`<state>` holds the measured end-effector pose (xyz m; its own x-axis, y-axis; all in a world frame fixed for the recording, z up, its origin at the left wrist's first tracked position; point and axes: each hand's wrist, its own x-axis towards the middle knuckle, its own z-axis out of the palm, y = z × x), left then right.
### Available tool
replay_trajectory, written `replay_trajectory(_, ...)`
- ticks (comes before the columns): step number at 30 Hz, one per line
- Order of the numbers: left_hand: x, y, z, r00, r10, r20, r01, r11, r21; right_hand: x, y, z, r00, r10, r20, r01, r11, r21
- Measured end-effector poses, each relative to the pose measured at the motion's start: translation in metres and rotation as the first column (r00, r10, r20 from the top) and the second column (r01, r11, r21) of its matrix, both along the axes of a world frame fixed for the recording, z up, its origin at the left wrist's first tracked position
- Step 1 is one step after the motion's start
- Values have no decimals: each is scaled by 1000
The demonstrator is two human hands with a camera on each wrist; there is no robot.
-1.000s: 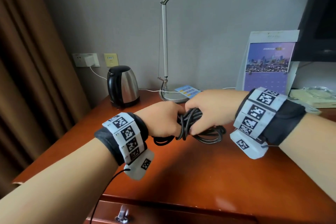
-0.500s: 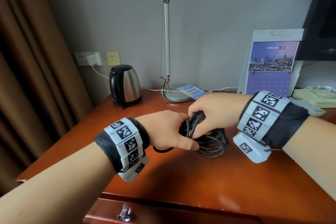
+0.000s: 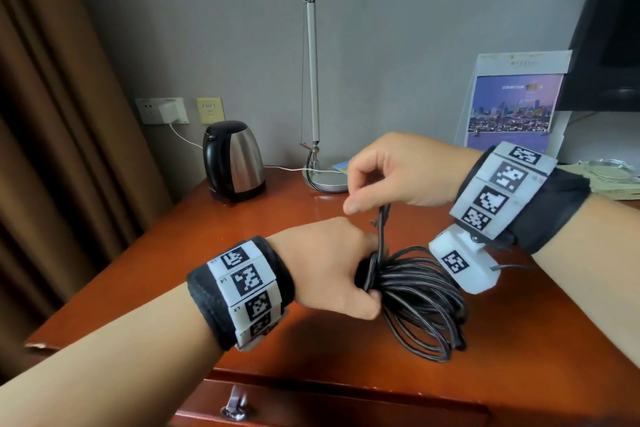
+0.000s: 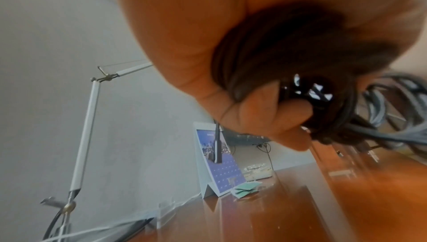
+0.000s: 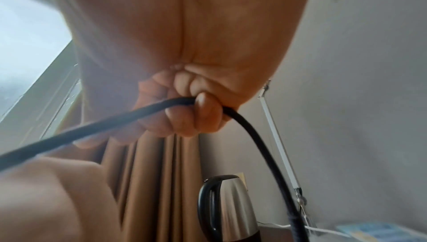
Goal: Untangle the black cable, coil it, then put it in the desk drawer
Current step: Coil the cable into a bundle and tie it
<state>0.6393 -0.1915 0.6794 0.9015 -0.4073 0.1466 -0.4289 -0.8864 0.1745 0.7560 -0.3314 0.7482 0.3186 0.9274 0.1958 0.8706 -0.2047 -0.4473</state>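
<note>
The black cable (image 3: 420, 302) hangs as a bundle of several loops just above the wooden desk (image 3: 311, 350). My left hand (image 3: 332, 270) grips the top of the bundle in a fist; in the left wrist view the strands (image 4: 272, 59) run through its curled fingers. Above it, my right hand (image 3: 391, 173) pinches the cable's loose end (image 3: 382, 218) and holds it up. In the right wrist view that end (image 5: 175, 102) bends over my fingertips (image 5: 203, 110). The desk drawer (image 3: 311, 406) is closed at the front edge, with its metal pull (image 3: 235, 406).
A steel kettle (image 3: 235, 159) stands at the back left, a desk lamp's base (image 3: 327, 180) and pole behind my hands, and a standing calendar (image 3: 512, 107) at the back right. A white charger cord (image 3: 284, 169) runs along the wall. A curtain (image 3: 52, 149) hangs left.
My right hand let go of the bundle and rose, lifting the cable's loose end. The left hand shifted its grip and the loops now hang lower, toward the front of the desk.
</note>
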Motion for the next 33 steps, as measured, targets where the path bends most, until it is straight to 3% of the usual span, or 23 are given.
replay_trajectory(4,-7,8,6,993,-83,82,98,975,-199,15,-12,-15,966,23,-258,-9,998,56)
replay_trajectory(6,-7,17,7,997,-63,51,76,943,-324,19,-18,-23,873,59,-484,-31,997,64)
replay_trajectory(8,-7,27,8,999,-48,-7,40,889,-455,24,-23,-29,791,78,-606,-60,997,51)
replay_trajectory(14,-4,33,9,993,-82,-80,4,719,-695,20,-8,-38,852,-44,-522,72,997,33)
replay_trajectory(16,0,31,7,997,-31,-70,-38,588,-808,16,-7,-39,831,-204,-517,261,965,38)
replay_trajectory(17,1,30,6,997,-2,-72,-61,507,-860,15,-6,-44,829,-200,-522,285,954,88)
replay_trajectory(20,5,25,6,990,104,-96,-119,248,-961,16,-9,-67,869,-73,-489,176,970,168)
replay_trajectory(21,6,25,7,987,128,-100,-124,195,-973,15,-8,-72,877,-79,-474,169,974,151)
replay_trajectory(23,10,27,7,974,203,-105,-151,228,-962,7,-7,-71,870,-71,-487,150,981,125)
replay_trajectory(25,12,32,8,937,333,-109,-238,377,-895,3,-8,-68,854,2,-521,75,989,128)
replay_trajectory(27,12,34,9,899,430,-88,-308,475,-824,-7,-7,-63,849,-1,-528,76,990,121)
replay_trajectory(30,13,33,9,894,446,-48,-325,569,-756,-12,-3,-62,868,-172,-466,283,942,180)
replay_trajectory(33,14,36,8,911,406,-78,-338,621,-707,-14,3,-64,891,-254,-377,363,897,252)
